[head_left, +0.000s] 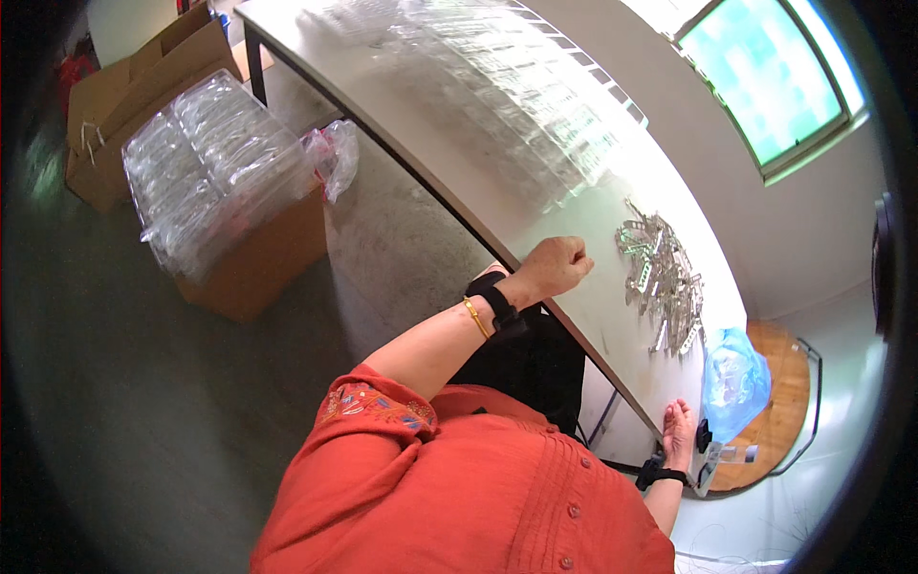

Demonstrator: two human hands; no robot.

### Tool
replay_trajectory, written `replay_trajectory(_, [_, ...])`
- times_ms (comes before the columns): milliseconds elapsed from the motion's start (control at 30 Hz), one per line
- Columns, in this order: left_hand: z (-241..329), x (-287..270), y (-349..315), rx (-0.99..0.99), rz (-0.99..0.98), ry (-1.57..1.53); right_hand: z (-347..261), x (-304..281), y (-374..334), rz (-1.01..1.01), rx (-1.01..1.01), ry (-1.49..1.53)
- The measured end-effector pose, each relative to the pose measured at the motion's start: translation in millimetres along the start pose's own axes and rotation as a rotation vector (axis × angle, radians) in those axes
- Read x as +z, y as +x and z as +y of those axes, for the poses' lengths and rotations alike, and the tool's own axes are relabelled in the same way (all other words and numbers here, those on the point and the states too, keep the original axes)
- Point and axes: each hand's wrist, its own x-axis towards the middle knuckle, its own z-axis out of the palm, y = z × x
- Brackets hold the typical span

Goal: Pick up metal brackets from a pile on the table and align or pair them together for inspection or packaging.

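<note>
My left hand (557, 267) rests loosely closed at the front edge of the white table (516, 222); the inside of its grip is hidden. A pile of small, flat metal clip-like pieces (660, 277) lies on the table to its right. Near the table's right end is my right hand (679, 428), its fingers curled in with nothing visible in them. Beside that hand are a blue plastic bag (736, 383) with clear contents and a small clear bottle-like object (738, 454). Both wrists wear black straps.
Clear plastic trays (516, 86) are stacked along the table's far left part. On the floor at left, a cardboard box (258, 258) bears bagged clear trays (210, 143), with another open carton (134, 96) behind. A round wooden stool top (779, 411) stands beyond the right end.
</note>
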Motion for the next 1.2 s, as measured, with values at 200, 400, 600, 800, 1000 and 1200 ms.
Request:
replay_trajectory(200, [1.3,7.3,-1.9,-0.093,-0.010,0.033,-0.3,-5.6,-9.7,0.010,0.058,-0.021])
replay_trajectory(400, [22.3,-5.0,-10.8,-0.194,0.020,0.140,-2.6,12.8,-10.2,-0.011,0.062,0.028])
replay_trajectory(600, [33.6,19.4,-11.4,-0.111,0.003,0.364,-12.0,12.9,-23.2,0.074,0.057,0.076])
replay_trajectory(800, [37.7,39.9,-13.2,0.078,-0.152,0.651,-12.2,12.7,-22.2,0.051,0.098,0.098])
replay_trajectory(1000, [35.3,52.9,-8.0,0.159,-0.173,0.749,-19.6,14.6,-24.0,0.095,0.174,0.086])
replay_trajectory(1200, [36.6,54.4,-8.6,0.190,-0.173,0.748,-20.5,16.2,-21.1,0.116,0.176,0.086])
